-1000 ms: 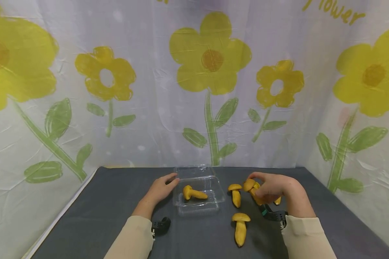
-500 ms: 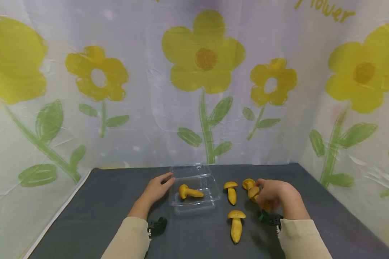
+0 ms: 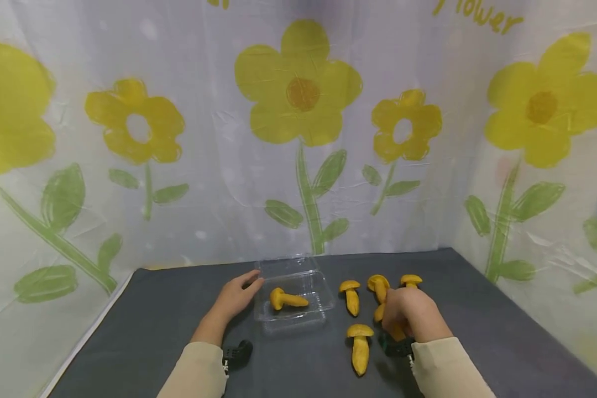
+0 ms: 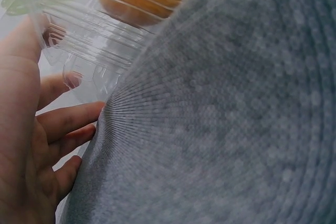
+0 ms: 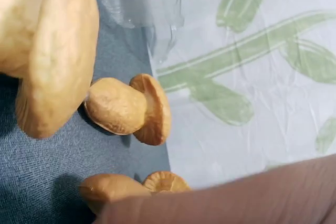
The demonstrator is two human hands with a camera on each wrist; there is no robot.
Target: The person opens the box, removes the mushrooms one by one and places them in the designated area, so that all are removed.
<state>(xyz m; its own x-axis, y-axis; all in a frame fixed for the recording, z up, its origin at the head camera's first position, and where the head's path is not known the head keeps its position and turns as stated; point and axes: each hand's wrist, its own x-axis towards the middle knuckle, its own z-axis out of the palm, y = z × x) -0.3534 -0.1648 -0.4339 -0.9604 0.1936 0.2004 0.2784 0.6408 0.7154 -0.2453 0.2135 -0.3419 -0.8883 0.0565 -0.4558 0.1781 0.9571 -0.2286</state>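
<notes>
My left hand point(image 3: 234, 296) lies along the left side of a clear plastic box point(image 3: 325, 296), its fingers loosely extended. In the left wrist view the fingertips point(image 4: 73, 80) meet the clear wall. Inside the box, a yellow mushroom point(image 3: 288, 299) lies on its side. Right of the box, my right hand point(image 3: 412, 315) reaches down with fingers curled around a mushroom point(image 3: 380, 313). Its cap shows left of the knuckles; the fingers hide most of its stem. Close by are more mushrooms: one behind point(image 3: 378, 284), one behind right point(image 3: 410, 279), one to the left point(image 3: 350, 298).
Nearest me lies another mushroom point(image 3: 360, 351), large in the right wrist view. The box's clear lid point(image 3: 284, 267) stands raised at the back. A dark cloth point(image 3: 154, 326) covers the table, and a flower-printed curtain point(image 3: 219, 221) rises behind its far edge.
My right hand has come toward me and slightly left with the mushroom, uncovering the one at the back right. The left hand stays at the box. The whole view has shifted a little.
</notes>
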